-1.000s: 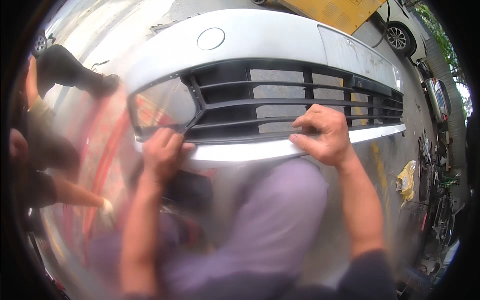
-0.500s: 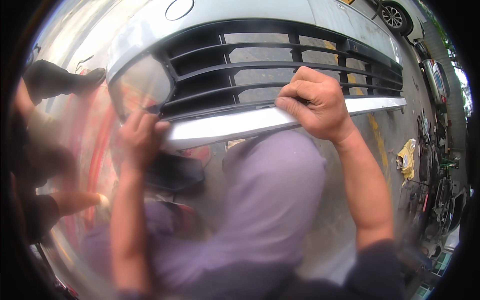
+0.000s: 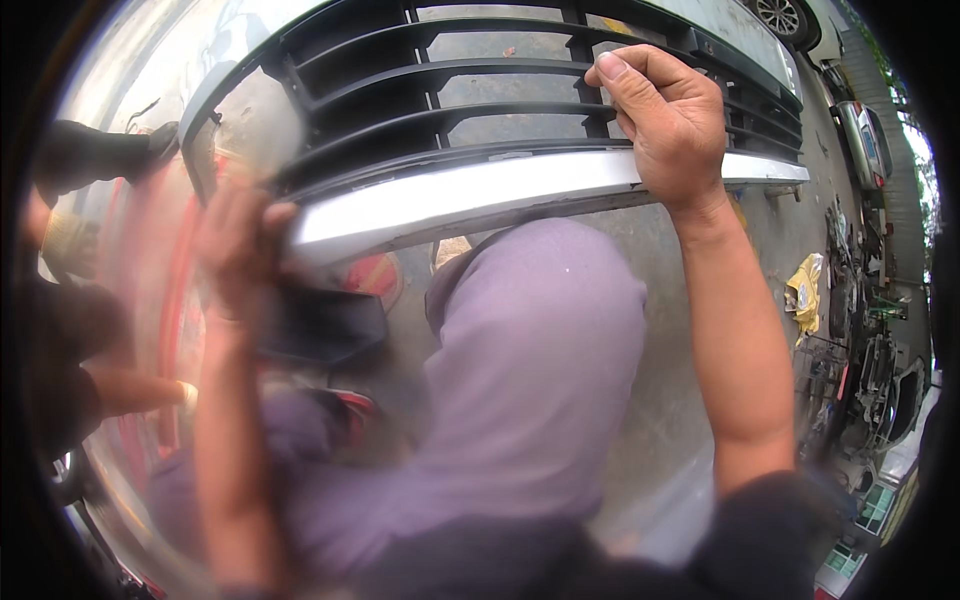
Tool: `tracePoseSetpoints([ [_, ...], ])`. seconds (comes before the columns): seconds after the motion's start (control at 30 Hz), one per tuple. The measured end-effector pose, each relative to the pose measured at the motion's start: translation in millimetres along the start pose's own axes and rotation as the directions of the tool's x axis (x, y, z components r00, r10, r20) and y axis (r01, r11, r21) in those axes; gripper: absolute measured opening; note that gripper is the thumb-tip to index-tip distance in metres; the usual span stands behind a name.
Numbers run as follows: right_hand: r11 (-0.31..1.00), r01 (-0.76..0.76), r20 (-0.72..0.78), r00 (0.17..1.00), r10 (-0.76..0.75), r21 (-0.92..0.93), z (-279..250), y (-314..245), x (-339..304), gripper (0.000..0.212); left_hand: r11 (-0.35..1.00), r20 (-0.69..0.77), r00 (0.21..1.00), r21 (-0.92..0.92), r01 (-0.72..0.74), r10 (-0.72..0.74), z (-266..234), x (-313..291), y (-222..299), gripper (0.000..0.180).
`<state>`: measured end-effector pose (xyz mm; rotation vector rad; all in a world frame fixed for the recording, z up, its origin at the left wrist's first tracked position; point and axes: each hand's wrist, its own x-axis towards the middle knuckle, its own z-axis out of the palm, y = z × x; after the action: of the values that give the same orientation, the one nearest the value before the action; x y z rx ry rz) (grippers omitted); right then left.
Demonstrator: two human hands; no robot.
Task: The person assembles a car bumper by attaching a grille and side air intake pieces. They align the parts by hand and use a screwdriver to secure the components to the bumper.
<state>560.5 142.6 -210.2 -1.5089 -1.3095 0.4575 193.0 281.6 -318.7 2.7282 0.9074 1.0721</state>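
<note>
Ahead of me lies a light-coloured car bumper (image 3: 235,85) with a black slatted grille (image 3: 470,72) and a glossy white strip (image 3: 450,195) along its near edge. My left hand (image 3: 238,235), blurred, is closed round the bumper's left end, beside the end of the strip. Over the right part of the grille, my right hand (image 3: 672,115) is raised with its fingers curled and the thumb tip pressed to the forefinger. Anything inside that pinch is hidden. My bent knee (image 3: 545,290) comes up close under the strip.
At the left, partly blurred, are another person's dark shoe (image 3: 160,148) and gloved hand (image 3: 75,240). A black part (image 3: 330,325) sits below my left hand. A yellow bag (image 3: 803,290) and assorted parts (image 3: 885,385) lie at the right. A parked car (image 3: 862,145) stands farther off.
My right hand has come off the white strip and risen over the grille slats, its fingers still pinched. The bumper and my left hand appear farther left and higher in view.
</note>
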Motion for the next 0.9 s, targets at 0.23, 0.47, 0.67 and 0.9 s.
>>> tracePoseSetpoints([
  [0.23,1.0,0.028,0.03,0.999,-0.028,-0.01,0,-3,-3,0.013,0.999,0.026,1.0,-0.033,0.01,-0.009,-3,4,1,0.032],
  [0.47,0.995,0.079,0.063,0.995,-0.083,0.052,-3,4,-3,0.008,0.989,0.076,0.991,-0.11,-0.099,0.107,-3,37,10,0.054],
  [0.67,1.0,-0.021,0.041,0.999,0.021,-0.016,-2,-3,-4,0.009,0.938,-0.057,0.992,-0.324,-0.122,0.109,11,22,-13,0.069],
  [0.9,0.997,0.032,-0.062,0.997,-0.037,-0.074,-1,-2,-9,0.008,0.724,-0.002,0.954,-0.652,0.225,-0.299,21,0,-28,0.084],
])
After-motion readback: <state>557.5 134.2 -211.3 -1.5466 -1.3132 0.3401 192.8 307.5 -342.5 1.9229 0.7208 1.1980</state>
